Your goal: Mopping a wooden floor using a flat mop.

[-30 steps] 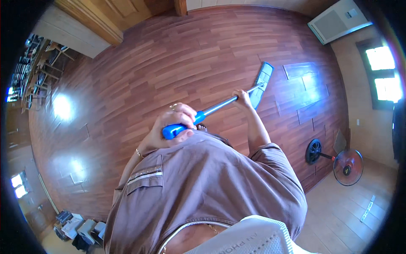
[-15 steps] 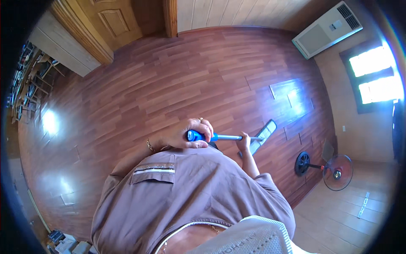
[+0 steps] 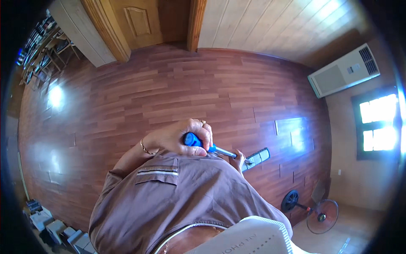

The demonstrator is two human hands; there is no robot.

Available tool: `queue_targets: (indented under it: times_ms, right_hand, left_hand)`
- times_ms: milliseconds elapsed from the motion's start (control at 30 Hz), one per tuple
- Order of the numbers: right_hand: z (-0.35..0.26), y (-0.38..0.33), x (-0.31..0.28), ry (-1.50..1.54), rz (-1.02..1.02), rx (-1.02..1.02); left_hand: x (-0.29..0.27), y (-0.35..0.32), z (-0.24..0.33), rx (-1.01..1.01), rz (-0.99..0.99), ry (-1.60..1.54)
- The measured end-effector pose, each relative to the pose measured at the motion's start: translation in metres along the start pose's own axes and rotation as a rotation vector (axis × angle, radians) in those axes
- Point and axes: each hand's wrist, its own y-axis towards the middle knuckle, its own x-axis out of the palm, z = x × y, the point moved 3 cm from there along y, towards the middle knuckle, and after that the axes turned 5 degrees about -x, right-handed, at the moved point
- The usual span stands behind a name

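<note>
A flat mop slants across in front of my body, its blue grip (image 3: 192, 140) towards me and its wide flat head (image 3: 258, 157) on the wooden floor to the right. My left hand (image 3: 179, 134), with a bracelet at the wrist, is wrapped round the blue grip near its top end. Further down the silver pole (image 3: 224, 152), my right hand (image 3: 238, 160) is closed round it, just short of the mop head. Part of the mop head is hidden behind my right hand and shirt.
A standing fan (image 3: 322, 216) with a round black base (image 3: 289, 200) is at the lower right. A white air conditioner (image 3: 344, 71) stands by the right wall. Chairs (image 3: 59, 45) line the far left; a wooden door (image 3: 141, 23) is at the back. Whitish boxes (image 3: 56, 228) sit lower left.
The mop head has come nearer my body and turned, and the pole slopes more towards me. Both hands keep their hold. The whole view has shifted, with the room lower in the picture.
</note>
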Motion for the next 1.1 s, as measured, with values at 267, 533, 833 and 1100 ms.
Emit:
queue_targets:
  times_ms: [267,533,833,1100]
  right_hand:
    - [0.006,0.152,0.016,0.079,-0.052,-0.224]
    - [0.012,0.303,0.075,-0.067,-0.343,-0.546]
    - [0.059,0.404,0.255,0.878,-0.917,-0.009]
    - [-0.144,0.337,0.280,0.774,-1.125,-0.283]
  left_hand:
    - [-0.050,0.062,0.018,0.093,0.174,0.150]
    - [-0.053,0.081,-0.018,-0.082,0.422,0.307]
    - [-0.063,0.062,-0.025,-0.151,0.621,0.435]
    - [-0.051,-0.006,0.023,-0.225,0.856,0.674]
